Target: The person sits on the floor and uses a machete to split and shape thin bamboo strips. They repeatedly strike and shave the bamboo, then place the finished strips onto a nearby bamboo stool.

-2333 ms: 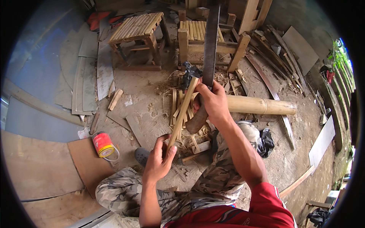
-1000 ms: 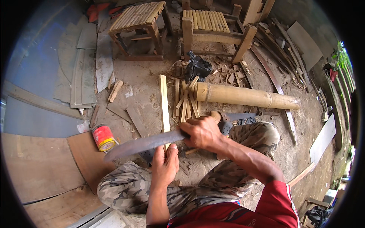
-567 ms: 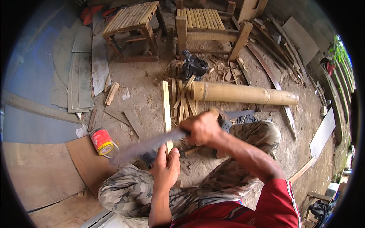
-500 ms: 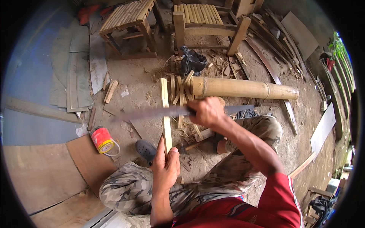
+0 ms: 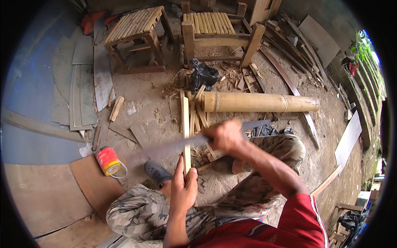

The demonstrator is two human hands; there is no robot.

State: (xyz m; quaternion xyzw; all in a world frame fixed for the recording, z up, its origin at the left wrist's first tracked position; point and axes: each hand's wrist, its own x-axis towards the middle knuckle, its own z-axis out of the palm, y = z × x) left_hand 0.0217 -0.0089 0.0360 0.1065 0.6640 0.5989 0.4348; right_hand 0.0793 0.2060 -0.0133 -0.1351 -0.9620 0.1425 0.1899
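Note:
My left hand point(image 5: 184, 189) is closed round the lower end of a split bamboo strip point(image 5: 187, 159), its thumb along the side. The pale strip points up and away from me. In my right hand point(image 5: 227, 135), closed on its handle, is a long-bladed knife point(image 5: 169, 145), like a machete. Its motion-blurred blade lies across the strip above my left fingers and reaches left. Just right of my fist shows a dark, narrow piece point(image 5: 257, 123); whether it belongs to the knife I cannot tell. More bamboo strips point(image 5: 197, 118) lie beyond the blade.
A thick bamboo pole point(image 5: 260, 102) lies ahead, with a black plastic bag point(image 5: 204, 75) behind it. Two slatted stools point(image 5: 136, 25) point(image 5: 209, 23) stand farther off. A red and yellow can point(image 5: 109, 160) is at left, near boards point(image 5: 49, 190). Scrap wood point(image 5: 295, 58) lines the right wall.
The strip and my left hand have shifted slightly right and nearer. The blade's left end has dropped, so the knife slants more across the strip. The whole view has shifted slightly.

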